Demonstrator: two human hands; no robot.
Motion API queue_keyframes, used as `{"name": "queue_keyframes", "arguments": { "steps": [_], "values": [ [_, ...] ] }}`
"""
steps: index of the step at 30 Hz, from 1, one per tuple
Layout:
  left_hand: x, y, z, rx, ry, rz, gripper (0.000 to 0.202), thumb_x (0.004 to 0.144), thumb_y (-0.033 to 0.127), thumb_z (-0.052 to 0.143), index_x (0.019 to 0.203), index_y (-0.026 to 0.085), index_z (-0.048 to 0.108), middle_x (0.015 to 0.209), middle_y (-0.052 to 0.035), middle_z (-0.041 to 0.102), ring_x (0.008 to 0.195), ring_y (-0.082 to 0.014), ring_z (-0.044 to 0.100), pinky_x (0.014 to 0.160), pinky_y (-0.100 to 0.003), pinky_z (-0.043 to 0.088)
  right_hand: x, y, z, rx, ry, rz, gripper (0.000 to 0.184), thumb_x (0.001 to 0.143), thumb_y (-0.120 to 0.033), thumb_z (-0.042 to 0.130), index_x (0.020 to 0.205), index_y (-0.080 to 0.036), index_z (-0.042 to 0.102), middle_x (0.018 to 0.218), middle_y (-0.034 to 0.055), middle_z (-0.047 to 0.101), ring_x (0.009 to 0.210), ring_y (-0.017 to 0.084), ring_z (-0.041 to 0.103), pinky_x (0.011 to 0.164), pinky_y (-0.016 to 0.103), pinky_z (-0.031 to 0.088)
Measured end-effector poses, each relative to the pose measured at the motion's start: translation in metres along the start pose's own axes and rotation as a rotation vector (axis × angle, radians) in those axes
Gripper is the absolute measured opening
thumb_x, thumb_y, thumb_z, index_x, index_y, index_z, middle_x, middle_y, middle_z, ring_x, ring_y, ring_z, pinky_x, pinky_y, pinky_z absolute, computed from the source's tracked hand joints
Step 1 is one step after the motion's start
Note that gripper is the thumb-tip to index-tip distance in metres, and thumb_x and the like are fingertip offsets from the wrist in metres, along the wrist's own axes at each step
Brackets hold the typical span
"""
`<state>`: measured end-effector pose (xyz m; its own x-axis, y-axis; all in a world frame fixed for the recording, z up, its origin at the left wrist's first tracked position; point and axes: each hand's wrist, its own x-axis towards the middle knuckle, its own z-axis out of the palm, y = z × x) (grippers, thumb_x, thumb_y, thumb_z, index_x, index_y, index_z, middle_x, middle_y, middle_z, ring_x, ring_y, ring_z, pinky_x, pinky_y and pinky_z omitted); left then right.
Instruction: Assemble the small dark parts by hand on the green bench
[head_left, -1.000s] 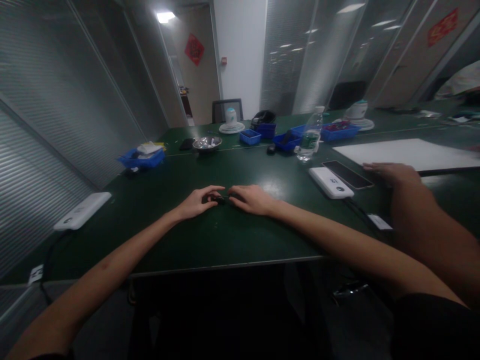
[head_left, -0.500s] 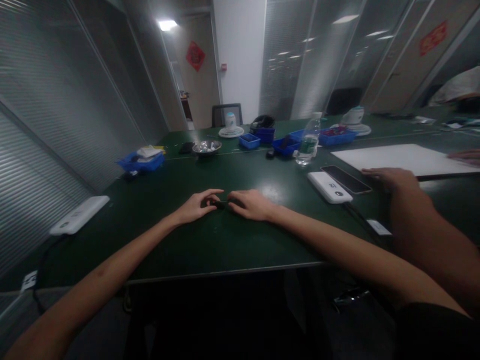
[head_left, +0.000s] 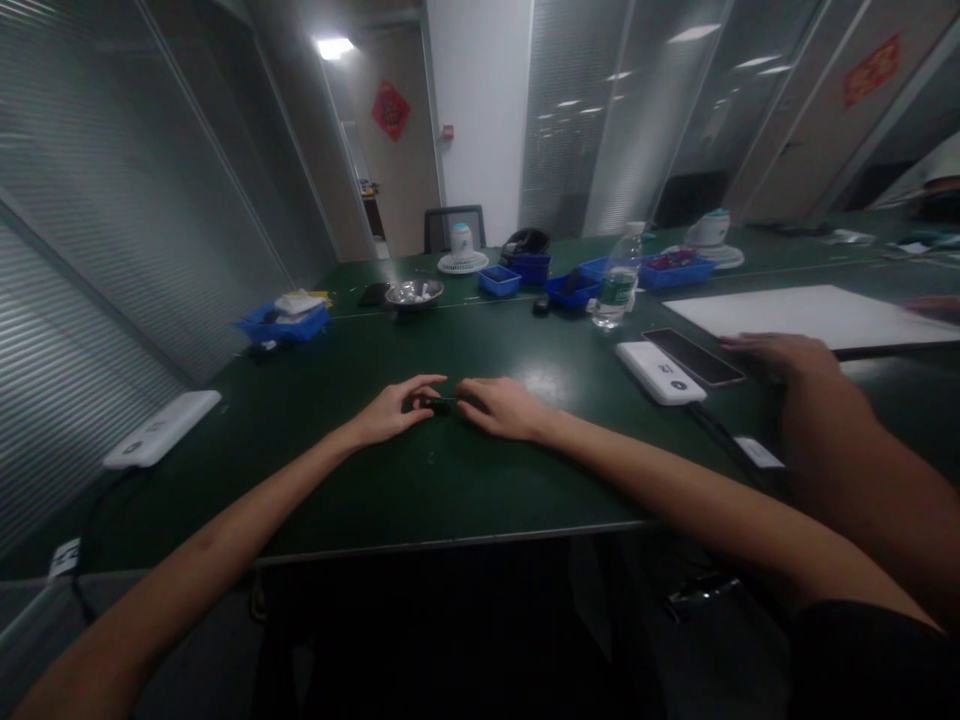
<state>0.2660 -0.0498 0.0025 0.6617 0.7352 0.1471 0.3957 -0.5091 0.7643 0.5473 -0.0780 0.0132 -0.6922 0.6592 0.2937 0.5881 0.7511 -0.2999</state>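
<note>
Near the front middle of the dark green table [head_left: 360, 520], my left hand [head_left: 394, 412] and my right hand [head_left: 502, 408] face each other, fingertips almost meeting. Between them is a small dark object [head_left: 441, 406] with a thin pale edge, too small and dim to name. The left thumb and fingers curl around its left end, closed on it. My right fingers are bent together at its other end; what they grip is partly hidden behind them. Both hands stay low, close to the tabletop.
To the right lie a white power bank [head_left: 660, 373] with a cable, a phone [head_left: 694, 357] and a water bottle [head_left: 616, 280]. Another person's hand [head_left: 787, 352] rests by a white board [head_left: 810, 312]. Farther back are a metal bowl [head_left: 414, 294] and blue trays [head_left: 499, 281]; another power bank [head_left: 161, 428] lies left.
Both my hands keep nearly the same place and pose around the small dark object. The view has shifted very slightly.
</note>
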Motion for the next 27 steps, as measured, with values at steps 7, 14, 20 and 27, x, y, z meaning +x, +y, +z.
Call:
{"name": "queue_keyframes", "arguments": {
  "steps": [7, 14, 20, 27],
  "values": [
    [0.001, 0.001, 0.000, -0.002, 0.017, 0.010, 0.059, 0.092, 0.027, 0.069, 0.149, 0.020, 0.055, 0.126, -0.0120, 0.069, 0.097, -0.0199, 0.062, 0.089, -0.037, 0.052, -0.001, -0.001, 0.000, -0.019, 0.022, 0.030, 0.033, 0.107, -0.036, 0.049, 0.129, -0.015, 0.062, 0.108, 0.0117, 0.073, 0.087, 0.021, 0.067, 0.076, 0.031, 0.046],
    [-0.001, 0.009, 0.000, 0.059, 0.018, 0.002, 0.046, 0.094, 0.031, 0.067, 0.139, 0.021, 0.064, 0.117, -0.0092, 0.070, 0.096, -0.0210, 0.063, 0.088, -0.036, 0.052, -0.004, -0.004, -0.005, 0.000, 0.022, 0.019, 0.032, 0.106, -0.035, 0.051, 0.128, -0.015, 0.064, 0.106, 0.0105, 0.074, 0.079, 0.018, 0.064, 0.072, 0.029, 0.044],
    [-0.001, 0.007, -0.001, 0.033, 0.007, 0.028, 0.051, 0.095, 0.029, 0.067, 0.144, 0.021, 0.059, 0.121, -0.0100, 0.070, 0.099, -0.0211, 0.063, 0.090, -0.037, 0.051, -0.004, -0.005, -0.005, -0.007, 0.023, -0.006, 0.031, 0.105, -0.036, 0.053, 0.125, -0.016, 0.065, 0.106, 0.0098, 0.074, 0.080, 0.018, 0.065, 0.073, 0.029, 0.043],
    [-0.001, 0.006, -0.001, 0.136, 0.038, 0.023, 0.046, 0.097, 0.037, 0.066, 0.141, 0.024, 0.064, 0.119, -0.0086, 0.071, 0.108, -0.0235, 0.065, 0.092, -0.038, 0.051, -0.003, -0.002, -0.003, -0.003, 0.030, 0.010, 0.032, 0.105, -0.037, 0.053, 0.127, -0.016, 0.065, 0.102, 0.0090, 0.074, 0.075, 0.017, 0.063, 0.071, 0.030, 0.042]
  ]
}}
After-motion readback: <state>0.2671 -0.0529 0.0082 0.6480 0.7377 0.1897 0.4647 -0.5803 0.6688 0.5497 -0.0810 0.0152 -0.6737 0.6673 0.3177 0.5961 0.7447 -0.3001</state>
